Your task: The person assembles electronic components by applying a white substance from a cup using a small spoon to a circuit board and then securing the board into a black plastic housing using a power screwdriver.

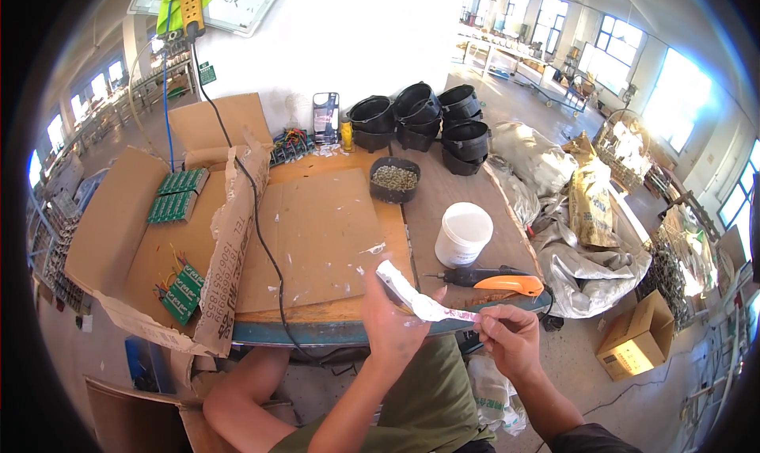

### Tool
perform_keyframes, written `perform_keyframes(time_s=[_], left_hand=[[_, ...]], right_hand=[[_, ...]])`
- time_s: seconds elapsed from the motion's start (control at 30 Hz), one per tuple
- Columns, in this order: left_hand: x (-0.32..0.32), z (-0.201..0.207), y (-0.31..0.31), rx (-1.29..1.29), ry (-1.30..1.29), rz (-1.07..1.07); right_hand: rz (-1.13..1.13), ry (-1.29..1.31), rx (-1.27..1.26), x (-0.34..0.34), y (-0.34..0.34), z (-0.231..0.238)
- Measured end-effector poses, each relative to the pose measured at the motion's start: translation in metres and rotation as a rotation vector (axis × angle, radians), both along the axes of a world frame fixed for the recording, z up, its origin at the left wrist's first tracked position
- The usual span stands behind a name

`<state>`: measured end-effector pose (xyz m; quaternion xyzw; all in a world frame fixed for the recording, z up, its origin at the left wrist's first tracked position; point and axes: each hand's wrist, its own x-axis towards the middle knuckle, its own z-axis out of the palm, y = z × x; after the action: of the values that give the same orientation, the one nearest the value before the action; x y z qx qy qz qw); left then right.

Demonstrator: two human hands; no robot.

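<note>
My left hand (388, 326) is closed around a flat object, mostly hidden by my fingers, at the table's front edge. Thick white paste (393, 281) covers its upper side. A narrow strip (459, 315), white with pinkish marks, runs from the paste to my right hand (511, 338), whose thumb and fingers pinch its end. Just beyond lies an orange and black power screwdriver (507, 283), its bit pointing left. Behind that stands a white plastic tub (464, 235), open at the top.
A black bowl (394, 185) holds small metal parts. Black buckets (416, 108) are stacked at the back. On the left, an open carton (119, 251) holds green circuit boards (178, 196). A black cable (257, 207) crosses the cardboard sheet (317, 231). Sacks (590, 275) lie to the right.
</note>
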<state>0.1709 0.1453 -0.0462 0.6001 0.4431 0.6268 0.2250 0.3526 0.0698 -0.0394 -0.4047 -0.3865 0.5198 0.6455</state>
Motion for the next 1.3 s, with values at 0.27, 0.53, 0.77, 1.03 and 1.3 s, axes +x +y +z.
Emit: perform_keyframes(time_s=[0.27, 0.53, 0.77, 1.03, 1.3], left_hand=[[0.006, 0.008, -0.006, 0.064, -0.029, 0.173], [0.008, 0.003, -0.007, 0.015, -0.081, 0.175], [-0.007, -0.014, -0.001, -0.154, -0.121, -0.228], [-0.014, -0.007, -0.002, -0.210, -0.248, -0.549], [-0.023, 0.002, -0.005, -0.325, -0.182, -0.682]], right_hand=[[-0.056, 0.089, -0.077, -0.014, -0.017, -0.017], [-0.117, 0.085, -0.037, -0.008, -0.016, -0.019], [-0.071, -0.078, 0.055, 0.010, 0.006, 0.010], [0.058, -0.163, 0.051, 0.020, 0.030, 0.029], [0.179, -0.189, 0.060, 0.024, 0.043, 0.033]])
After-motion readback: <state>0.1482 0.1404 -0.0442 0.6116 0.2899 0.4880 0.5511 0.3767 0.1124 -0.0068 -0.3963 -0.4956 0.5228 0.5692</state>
